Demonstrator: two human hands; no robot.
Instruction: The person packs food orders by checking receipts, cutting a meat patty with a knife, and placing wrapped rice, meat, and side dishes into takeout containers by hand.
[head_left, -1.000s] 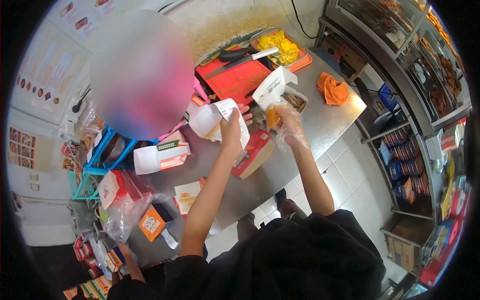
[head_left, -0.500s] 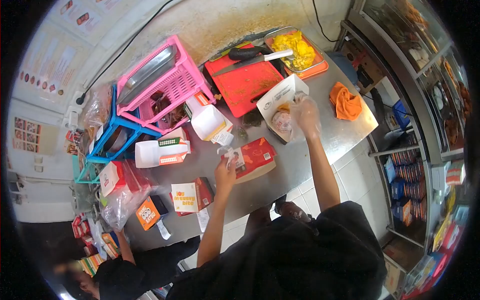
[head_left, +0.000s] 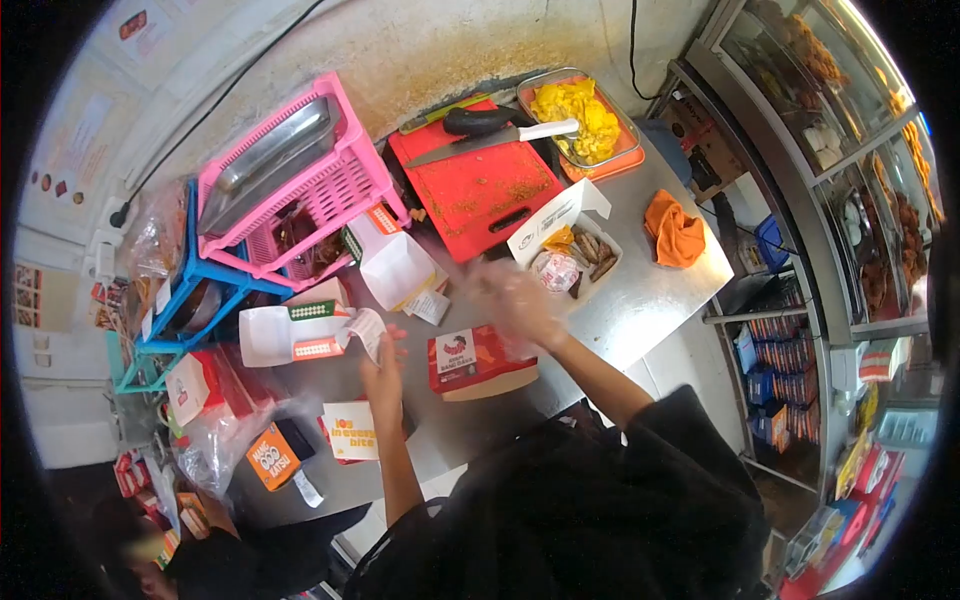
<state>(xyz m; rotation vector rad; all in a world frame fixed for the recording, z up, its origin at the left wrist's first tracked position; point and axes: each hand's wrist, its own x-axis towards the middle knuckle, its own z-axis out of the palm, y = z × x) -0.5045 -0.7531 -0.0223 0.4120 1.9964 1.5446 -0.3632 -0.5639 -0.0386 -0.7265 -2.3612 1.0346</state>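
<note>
My left hand (head_left: pixel 384 368) pinches a curled paper receipt (head_left: pixel 364 330) beside an open white box (head_left: pixel 268 337). My right hand (head_left: pixel 520 308), in a clear plastic glove, is smeared by motion above the counter, so its fingers do not show clearly. Just beyond it stands an open white box (head_left: pixel 590 207) with a wrapped round bundle (head_left: pixel 556 272) and browned food pieces (head_left: pixel 598 258) inside. Below the right hand lies a closed red box (head_left: pixel 462 360). Another open white box (head_left: pixel 395 268) stands between the hands and the pink basket, with a paper slip (head_left: pixel 428 306) at its edge.
A red cutting board (head_left: pixel 480 185) bears a knife (head_left: pixel 470 147) at the back. Behind it is a tray of yellow food (head_left: pixel 585 115). An orange cloth (head_left: pixel 674 230) lies at right. A pink basket (head_left: pixel 335 190) stands at left. A co-worker's sleeve (head_left: pixel 260 560) shows lower left.
My left hand has moved left from the red box and now has the receipt. My right hand has left the open food box, moving left, and the food pieces in it now show.
</note>
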